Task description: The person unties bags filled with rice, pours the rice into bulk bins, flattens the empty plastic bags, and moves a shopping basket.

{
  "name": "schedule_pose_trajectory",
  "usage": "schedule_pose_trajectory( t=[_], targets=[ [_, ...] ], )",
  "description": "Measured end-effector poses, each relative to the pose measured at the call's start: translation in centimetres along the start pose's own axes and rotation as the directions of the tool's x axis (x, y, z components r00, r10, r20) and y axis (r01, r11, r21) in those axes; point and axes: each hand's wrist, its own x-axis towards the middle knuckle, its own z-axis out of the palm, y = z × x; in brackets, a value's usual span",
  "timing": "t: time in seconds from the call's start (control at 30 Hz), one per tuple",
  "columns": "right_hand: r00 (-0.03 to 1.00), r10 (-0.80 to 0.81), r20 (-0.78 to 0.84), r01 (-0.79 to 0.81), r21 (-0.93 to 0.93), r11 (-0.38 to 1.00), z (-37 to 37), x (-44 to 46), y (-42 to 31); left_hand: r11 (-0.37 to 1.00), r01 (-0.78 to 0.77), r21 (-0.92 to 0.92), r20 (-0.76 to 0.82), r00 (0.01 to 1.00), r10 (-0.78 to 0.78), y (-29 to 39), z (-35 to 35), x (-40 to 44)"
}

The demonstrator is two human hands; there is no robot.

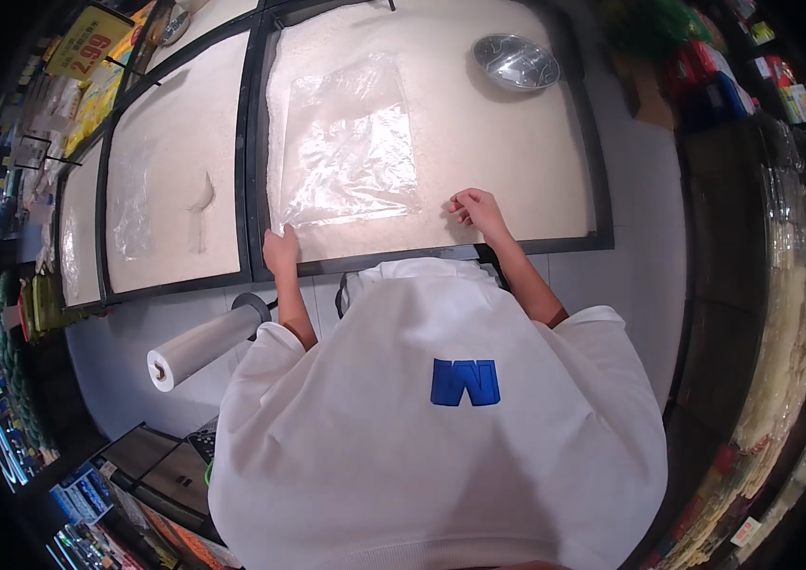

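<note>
Clear plastic bag (pixel 350 138) is lying on pale fill (pixel 507 157). Left hand (pixel 280 252) is meeting its near-left corner; can't tell if fingers are pinching. Right hand (pixel 478 211)'s waiting just beside, loosely half-open, seemingly empty. I'd be pinching film only, not fill.

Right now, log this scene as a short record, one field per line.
Left hand: at the near left corner of the bag; grip unclear
Right hand: fingers bent, apart from the bag, above the pale grain
Bag: clear plastic, spread on the grain
Bowl: shiny, far right
Roll: left of the white shirt
Sign: yellow, reads 2.99
</note>
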Motion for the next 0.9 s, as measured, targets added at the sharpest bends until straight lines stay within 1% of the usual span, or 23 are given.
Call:
schedule_pose_trajectory(
  t=[0.07,0.13,0.17,0.2,0.23,0.27,0.3,0.33,0.37,0.4,0.43,0.47,0.5,0.57,0.6,0.67,0.7,0.73,0.77,0.8,0.83,0.87,0.9],
  targets=[
    [0.996,-0.002,-0.093,0.004,0.023,1.0,-1.0,-1.6,0.6,0.975,-0.048,0.216,-0.111,0.991,0.073,2.9,-1.8,-2.1],
    [0.985,-0.041,-0.169,0.054,0.071,0.996,-2.0,-3.5,1.4,0.971,-0.122,0.205,-0.111,0.983,0.147,5.3,-2.5,-2.9],
    [0.973,-0.069,-0.22,0.095,0.108,0.99,-2.4,-4.5,2.0,0.974,-0.193,0.121,-0.044,0.979,0.199,6.5,-2.5,-3.1],
    [0.961,-0.056,-0.271,0.098,0.141,0.985,-2.7,-5.4,2.7,0.966,-0.256,0.032,0.021,0.967,0.255,7.6,-2.0,-3.2],
    [0.958,-0.015,-0.285,0.068,0.179,0.982,-3.1,-6.4,3.2,0.939,-0.343,-0.003,0.008,0.939,0.343,8.8,-0.9,-3.5],
    [0.955,0.028,-0.294,0.038,0.216,0.976,-3.6,-7.3,3.7,0.93,-0.367,-0.014,0.023,0.93,0.368,10.2,0.3,-3.7],
    [0.947,0.028,-0.321,0.045,0.22,0.974,-4.1,-8.2,4.0,0.896,-0.431,-0.104,0.066,0.896,0.438,12.5,1.0,-5.0],
    [0.96,0.057,-0.276,0.009,0.232,0.973,-4.5,-9.1,4.3,0.855,-0.482,-0.193,0.104,0.856,0.507,14.1,1.8,-6.6],
    [0.97,0.082,-0.231,-0.024,0.245,0.969,-4.9,-10.1,4.7,0.844,-0.499,-0.199,0.121,0.842,0.526,15.4,3.1,-8.0],
    [0.963,0.077,-0.259,-0.009,0.254,0.967,-5.3,-10.8,5.1,0.777,-0.563,-0.283,0.151,0.773,0.616,17.0,4.6,-9.5],
    [0.955,0.021,-0.297,0.024,0.147,0.989,-6.0,-11.3,5.8,0.696,-0.614,-0.372,0.17,0.693,0.701,19.0,6.0,-11.2],
    [0.943,-0.037,-0.331,0.051,0.035,0.998,-6.9,-11.8,6.4,0.688,-0.591,-0.42,0.229,0.665,0.711,20.8,7.4,-13.4],
    [0.93,-0.047,-0.364,0.065,0.038,0.997,-8.2,-12.2,7.7,0.654,-0.604,-0.455,0.288,0.595,0.75,22.4,9.1,-15.3],
    [0.852,-0.2,-0.483,0.085,-0.251,0.964,-10.9,-13.7,10.6,0.586,-0.621,-0.52,0.38,0.447,0.81,25.6,12.2,-19.4],
    [0.838,-0.204,-0.506,0.089,-0.242,0.966,-12.2,-15.0,11.1,0.568,-0.632,-0.526,0.382,0.421,0.823,27.0,13.5,-21.3],
    [0.754,-0.103,-0.649,0.035,-0.117,0.992,-15.5,-17.5,12.4,0.461,-0.697,-0.55,0.458,0.21,0.864,30.1,16.3,-24.8],
    [0.736,-0.065,-0.674,0.018,-0.077,0.997,-17.6,-18.5,14.3,0.48,-0.673,-0.563,0.509,0.175,0.843,31.7,17.3,-26.5],
    [0.72,-0.027,-0.693,0.001,-0.039,0.999,-19.9,-19.2,17.0,0.47,-0.679,-0.563,0.502,0.17,0.848,33.1,18.8,-27.8],
    [0.72,-0.037,-0.693,0.011,-0.042,0.999,-22.1,-19.9,19.4,0.417,-0.732,-0.539,0.472,0.147,0.869,34.4,20.5,-28.9],
    [0.721,-0.054,-0.69,-0.095,-0.175,0.98,-24.5,-20.8,21.7,0.363,-0.779,-0.511,0.443,0.123,0.888,35.7,22.4,-30.1],
    [0.724,-0.065,-0.687,-0.202,-0.302,0.932,-27.1,-22.0,23.0,0.362,-0.781,-0.51,0.439,0.125,0.89,36.9,24.3,-31.2],
    [0.724,-0.065,-0.686,-0.201,-0.3,0.932,-30.2,-23.5,24.3,0.35,-0.83,-0.434,0.403,0.169,0.899,38.3,26.0,-32.1],
    [0.763,-0.126,-0.634,-0.196,-0.413,0.89,-33.3,-25.1,24.5,0.334,-0.873,-0.354,0.362,0.202,0.91,39.9,27.9,-33.1]
  ],
)
